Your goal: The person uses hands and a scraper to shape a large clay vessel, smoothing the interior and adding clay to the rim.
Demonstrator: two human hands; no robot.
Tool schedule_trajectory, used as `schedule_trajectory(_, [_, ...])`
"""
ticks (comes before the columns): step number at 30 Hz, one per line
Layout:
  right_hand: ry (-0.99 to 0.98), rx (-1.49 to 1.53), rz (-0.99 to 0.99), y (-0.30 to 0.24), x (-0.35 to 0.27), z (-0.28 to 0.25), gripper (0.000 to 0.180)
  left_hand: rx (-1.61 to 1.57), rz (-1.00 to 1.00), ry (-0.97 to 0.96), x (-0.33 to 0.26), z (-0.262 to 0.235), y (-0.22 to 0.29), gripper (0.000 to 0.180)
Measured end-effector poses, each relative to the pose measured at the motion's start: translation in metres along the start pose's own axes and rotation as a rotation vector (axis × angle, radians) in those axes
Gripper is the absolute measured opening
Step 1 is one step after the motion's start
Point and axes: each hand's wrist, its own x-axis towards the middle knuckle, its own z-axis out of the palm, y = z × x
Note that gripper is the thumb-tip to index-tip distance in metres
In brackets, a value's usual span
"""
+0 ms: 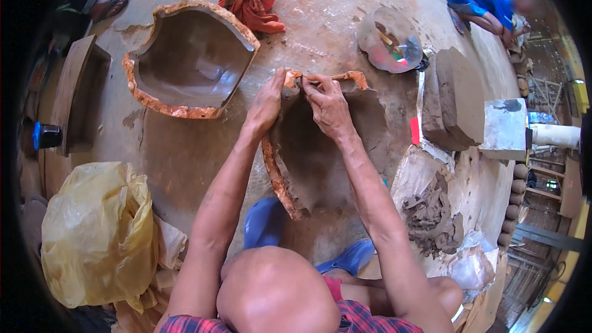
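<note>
A clay-lined mould half (320, 148) with an orange rim lies on the floor in front of me. My left hand (268, 102) presses on its far rim, fingers curled over the grey clay. My right hand (327, 103) pinches the clay at the same rim, right beside the left hand. Both hands touch the wet clay lining. A second, empty mould half (188, 61) with the same orange edge rests to the upper left, apart from my hands.
An orange cloth (253, 3) lies at the top. A bowl of tools (390, 40), clay slabs (453, 98) and clay scraps (431, 216) sit at the right. A yellow plastic bag (95, 234) is lower left. A person in blue (484, 3) crouches upper right.
</note>
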Motion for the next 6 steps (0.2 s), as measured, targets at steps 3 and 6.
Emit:
schedule_trajectory(3, [-0.083,0.064,0.038,-0.0072,0.0056,-0.0040,0.048,-0.109,-0.061,-0.062,0.0049,-0.0123,-0.0126,0.084])
schedule_trajectory(6, [0.016,-0.135,-0.103,0.0005,0.0007,0.0017,0.047,-0.191,-0.001,-0.026,-0.0001,-0.0079,-0.0152,0.085])
